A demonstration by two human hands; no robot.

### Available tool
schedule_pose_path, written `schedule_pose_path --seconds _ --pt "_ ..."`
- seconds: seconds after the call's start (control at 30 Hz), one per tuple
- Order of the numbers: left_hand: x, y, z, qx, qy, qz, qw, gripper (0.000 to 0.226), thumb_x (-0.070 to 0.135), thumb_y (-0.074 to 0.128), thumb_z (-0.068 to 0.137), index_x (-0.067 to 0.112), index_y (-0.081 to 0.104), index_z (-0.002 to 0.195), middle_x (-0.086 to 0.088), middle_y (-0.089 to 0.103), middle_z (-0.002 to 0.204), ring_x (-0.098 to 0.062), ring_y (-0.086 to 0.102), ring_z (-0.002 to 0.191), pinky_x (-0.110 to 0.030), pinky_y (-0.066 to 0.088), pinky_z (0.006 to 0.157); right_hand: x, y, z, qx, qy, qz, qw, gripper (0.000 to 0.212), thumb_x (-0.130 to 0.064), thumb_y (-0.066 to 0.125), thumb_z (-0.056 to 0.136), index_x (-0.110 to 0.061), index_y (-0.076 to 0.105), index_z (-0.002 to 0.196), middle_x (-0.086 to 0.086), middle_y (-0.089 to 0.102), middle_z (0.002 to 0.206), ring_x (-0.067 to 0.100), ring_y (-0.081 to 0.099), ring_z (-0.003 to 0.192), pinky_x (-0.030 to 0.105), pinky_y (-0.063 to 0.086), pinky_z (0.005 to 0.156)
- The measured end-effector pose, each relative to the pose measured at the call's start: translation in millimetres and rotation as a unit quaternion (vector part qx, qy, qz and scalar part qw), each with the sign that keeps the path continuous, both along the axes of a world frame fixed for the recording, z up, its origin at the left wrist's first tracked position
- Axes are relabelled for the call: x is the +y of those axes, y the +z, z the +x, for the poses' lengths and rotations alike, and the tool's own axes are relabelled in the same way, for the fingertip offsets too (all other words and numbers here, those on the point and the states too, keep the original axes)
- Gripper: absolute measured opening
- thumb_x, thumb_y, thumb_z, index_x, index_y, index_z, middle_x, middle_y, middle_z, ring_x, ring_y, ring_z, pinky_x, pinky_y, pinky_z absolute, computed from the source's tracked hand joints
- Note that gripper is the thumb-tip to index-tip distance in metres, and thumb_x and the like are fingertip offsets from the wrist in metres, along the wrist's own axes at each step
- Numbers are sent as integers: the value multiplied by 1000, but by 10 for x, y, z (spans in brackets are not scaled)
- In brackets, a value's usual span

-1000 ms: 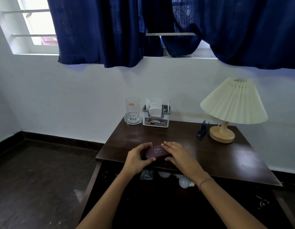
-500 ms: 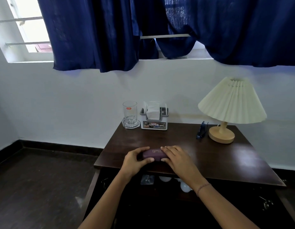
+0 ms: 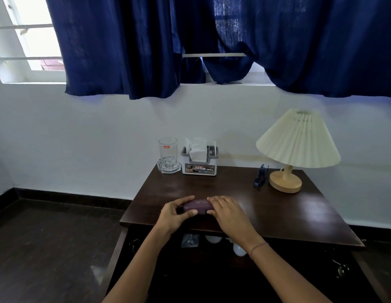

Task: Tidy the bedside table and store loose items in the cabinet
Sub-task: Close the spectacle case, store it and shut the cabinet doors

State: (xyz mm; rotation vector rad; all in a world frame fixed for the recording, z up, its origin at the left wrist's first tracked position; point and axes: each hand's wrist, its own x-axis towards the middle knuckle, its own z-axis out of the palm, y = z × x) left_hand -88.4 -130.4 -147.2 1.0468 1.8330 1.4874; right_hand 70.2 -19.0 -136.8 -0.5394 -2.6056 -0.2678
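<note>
Head view: one frame, looking forward and down at both hands over the bedside table (image 3: 277, 213).
Case: a small maroon case (image 3: 198, 206) lies flat on the tabletop near its front edge, left of centre, long side facing the person.
Left hand: the left hand (image 3: 171, 217) grasps the left end of the case, thumb on the near side and fingers curled over the far side.
Right hand: the right hand (image 3: 228, 215) grasps the right end of the case, fingers laid over the top and thumb against the near side. A thin bracelet (image 3: 258, 246) sits on this wrist.
Cabinet: the cabinet (image 3: 212, 281) under the tabletop stands open. Its interior is dark. White bulbs (image 3: 238, 249) lie inside, just below the front edge of the top. A small clear item beside them cannot be identified.
Back left corner: a clear glass (image 3: 168, 152) stands upright on a glass dish (image 3: 169, 169). A grey tissue holder (image 3: 199, 164) stands just beside it, on the right.
Back right corner: a lamp (image 3: 298, 145) with a pleated cream shade stands on a round wooden base. A small blue stapler (image 3: 260, 178) lies just left of the base.
Background: a white wall with dark blue curtains (image 3: 124, 47) hanging across a window (image 3: 34, 40).
</note>
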Motion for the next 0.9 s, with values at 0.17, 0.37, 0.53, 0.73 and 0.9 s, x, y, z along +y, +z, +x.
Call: schedule_pose_path --seconds 0.17,0.37,0.53,0.73,0.9 --pt "-29 79 30 -18 -19 17 1000 41 22 80 60 34 68 97 -2 68 107 -20 62 104 -37 48 100 73 60 -16 7 14 22 1000 46 -42 32 87 -17 69 98 -5 73 89 8 69 78 20 54 68" --pt "-45 54 19 -20 -50 24 998 70 -4 77 69 28 52 125 -6 66 114 -21 60 113 -35 47 101 257 255 -54 -18 61 -97 993 42 -43 28 97 -18 53 121 0 63 116 15 59 104 27 45 85" --pt "-41 68 24 -41 -25 25 999 89 -3 77 69 38 33 134 -11 62 108 -18 60 106 -19 51 80 278 277 -109 16 50 -100 994 36 -39 31 99 -16 54 112 0 66 107 17 61 97 26 43 79" --pt "-29 34 -5 -49 -27 34 998 96 -8 77 67 38 28 136 -9 63 108 -13 61 104 -17 51 80 486 320 -235 14 22 -192 981 28 -38 35 98 -16 49 108 5 68 96 22 64 85 34 48 74" --pt "-3 -40 -60 -8 -34 26 999 93 -6 79 65 27 36 140 -4 65 114 -14 59 111 -19 50 86 647 175 -176 89 47 -298 949 27 -28 39 98 -16 58 113 -1 61 110 11 54 104 22 41 88"
